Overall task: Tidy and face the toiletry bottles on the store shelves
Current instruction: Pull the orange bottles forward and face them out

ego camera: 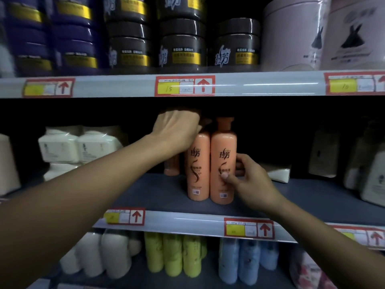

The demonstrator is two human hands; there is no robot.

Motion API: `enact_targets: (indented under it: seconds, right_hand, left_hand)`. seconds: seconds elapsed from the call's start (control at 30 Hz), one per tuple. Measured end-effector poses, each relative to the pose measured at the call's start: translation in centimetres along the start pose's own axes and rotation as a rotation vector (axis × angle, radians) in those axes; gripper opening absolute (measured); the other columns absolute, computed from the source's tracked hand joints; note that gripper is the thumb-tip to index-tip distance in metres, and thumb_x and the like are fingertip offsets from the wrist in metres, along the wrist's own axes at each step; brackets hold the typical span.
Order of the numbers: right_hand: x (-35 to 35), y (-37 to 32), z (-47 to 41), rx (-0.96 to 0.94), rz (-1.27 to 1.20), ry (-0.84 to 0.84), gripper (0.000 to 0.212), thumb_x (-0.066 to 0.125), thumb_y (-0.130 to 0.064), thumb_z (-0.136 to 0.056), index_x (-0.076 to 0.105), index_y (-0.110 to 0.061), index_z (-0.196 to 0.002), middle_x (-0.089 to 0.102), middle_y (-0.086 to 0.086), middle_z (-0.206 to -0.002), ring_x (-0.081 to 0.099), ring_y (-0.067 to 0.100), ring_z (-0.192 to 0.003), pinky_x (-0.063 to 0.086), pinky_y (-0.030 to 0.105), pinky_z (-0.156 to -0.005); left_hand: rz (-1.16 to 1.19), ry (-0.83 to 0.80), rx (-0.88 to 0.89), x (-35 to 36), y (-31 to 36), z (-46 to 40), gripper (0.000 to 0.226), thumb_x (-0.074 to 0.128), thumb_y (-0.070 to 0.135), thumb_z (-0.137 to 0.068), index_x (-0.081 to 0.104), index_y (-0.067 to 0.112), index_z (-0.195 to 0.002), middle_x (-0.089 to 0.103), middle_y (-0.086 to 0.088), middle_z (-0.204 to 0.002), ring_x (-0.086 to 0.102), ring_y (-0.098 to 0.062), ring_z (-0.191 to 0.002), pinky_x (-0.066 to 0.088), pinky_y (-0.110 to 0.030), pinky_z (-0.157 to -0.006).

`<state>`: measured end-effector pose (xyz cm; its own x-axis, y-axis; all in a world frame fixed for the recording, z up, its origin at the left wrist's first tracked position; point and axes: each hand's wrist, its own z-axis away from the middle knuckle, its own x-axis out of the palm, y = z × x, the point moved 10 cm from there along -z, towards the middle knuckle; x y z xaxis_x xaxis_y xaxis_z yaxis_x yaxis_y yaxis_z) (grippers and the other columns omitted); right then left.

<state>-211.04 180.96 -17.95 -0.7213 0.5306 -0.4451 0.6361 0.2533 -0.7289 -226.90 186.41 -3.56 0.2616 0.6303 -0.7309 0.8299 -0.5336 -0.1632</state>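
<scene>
Two orange bottles stand upright side by side near the front of the middle shelf [158, 197], labels facing me. My left hand [177, 128] is closed over the cap and shoulder of the left orange bottle [198, 170]. My right hand [248, 176] grips the lower right side of the right orange bottle [223, 161], thumb on its label. A third orange bottle [171, 165] stands behind them to the left, mostly hidden by my left forearm.
White jugs [79, 147] sit at the left of the middle shelf, pale pouches [373, 176] at the right. Dark jars [183, 53] and a pink tub [291, 34] fill the shelf above. White, green and blue bottles [173, 255] stand below.
</scene>
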Motion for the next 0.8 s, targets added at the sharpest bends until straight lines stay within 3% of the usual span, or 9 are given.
enact_targets:
  seconds: [0.2,0.27,0.33,0.47,0.53,0.63,0.73,0.8]
  right_hand:
    - [1.2,-1.4,0.9,-0.014,-0.020,-0.009,0.051,0.076,-0.025,-0.092,0.054,-0.026,-0.139,0.068,-0.010,-0.118,0.065,0.005,-0.111,0.060,0.039,-0.095]
    - [1.2,-1.5,1.2,-0.013,-0.019,0.002,0.052,0.075,-0.027,-0.093,0.053,-0.026,-0.140,0.067,-0.012,-0.118,0.064,0.004,-0.111,0.059,0.038,-0.096]
    - [1.2,-1.4,1.5,-0.005,-0.017,0.020,0.054,0.077,-0.028,-0.091,0.054,-0.026,-0.140,0.068,-0.013,-0.117,0.064,0.002,-0.109,0.058,0.033,-0.095]
    - [2.1,-0.5,2.2,0.045,-0.024,0.005,0.059,0.086,-0.024,-0.082,0.058,-0.024,-0.134,0.071,-0.013,-0.112,0.067,-0.003,-0.101,0.057,0.023,-0.090]
    - [2.5,-0.2,2.4,0.047,0.014,0.018,0.057,0.087,-0.025,-0.081,0.059,-0.024,-0.131,0.072,-0.014,-0.110,0.067,-0.003,-0.098,0.058,0.027,-0.091]
    - [2.5,0.0,2.5,0.039,0.041,0.050,0.056,0.087,-0.026,-0.081,0.061,-0.022,-0.131,0.073,-0.013,-0.110,0.067,-0.004,-0.096,0.056,0.022,-0.088]
    - [2.8,0.0,2.4,0.038,0.057,0.052,0.056,0.087,-0.027,-0.082,0.060,-0.021,-0.131,0.073,-0.013,-0.110,0.064,-0.007,-0.094,0.050,0.011,-0.079]
    - [2.9,-0.1,2.3,0.037,0.073,0.051,0.056,0.086,-0.028,-0.082,0.060,-0.022,-0.131,0.072,-0.013,-0.109,0.064,-0.007,-0.094,0.050,0.012,-0.079]
  left_hand:
    - [0.406,-0.023,-0.198,0.5,-3.4,1.6,0.035,0.061,0.042,-0.101,0.069,0.009,-0.111,0.070,-0.012,-0.110,0.068,-0.035,-0.102,0.057,-0.040,-0.084]
    - [0.594,-0.025,-0.252,1.5,-4.2,2.3,0.042,0.062,0.052,-0.098,0.067,0.011,-0.095,0.069,-0.004,-0.090,0.070,-0.026,-0.084,0.056,-0.034,-0.068]
    - [0.725,-0.074,-0.302,3.9,-4.6,3.5,0.049,0.067,0.062,-0.091,0.061,0.014,-0.092,0.063,0.000,-0.087,0.065,-0.017,-0.078,0.052,-0.032,-0.062]
    - [1.063,-0.231,-0.358,10.3,-4.0,6.9,0.060,0.088,0.051,-0.069,0.059,0.026,-0.116,0.072,0.004,-0.111,0.072,-0.014,-0.101,0.062,-0.046,-0.090]
    - [1.215,-0.249,-0.345,12.0,-3.3,8.1,0.058,0.091,0.034,-0.076,0.059,0.026,-0.124,0.073,0.006,-0.115,0.072,-0.009,-0.105,0.061,-0.038,-0.095]
    - [1.321,-0.203,-0.327,11.9,-2.9,8.9,0.050,0.085,0.021,-0.085,0.054,0.030,-0.123,0.067,0.015,-0.109,0.066,0.005,-0.097,0.055,-0.009,-0.076]
    - [1.322,-0.179,-0.319,11.9,-3.0,8.9,0.051,0.084,0.019,-0.086,0.053,0.031,-0.125,0.064,0.020,-0.106,0.062,0.010,-0.093,0.051,-0.004,-0.069]
    - [1.324,-0.177,-0.314,11.8,-3.1,8.9,0.052,0.083,0.019,-0.086,0.054,0.029,-0.128,0.065,0.019,-0.108,0.063,0.010,-0.094,0.051,-0.004,-0.070]
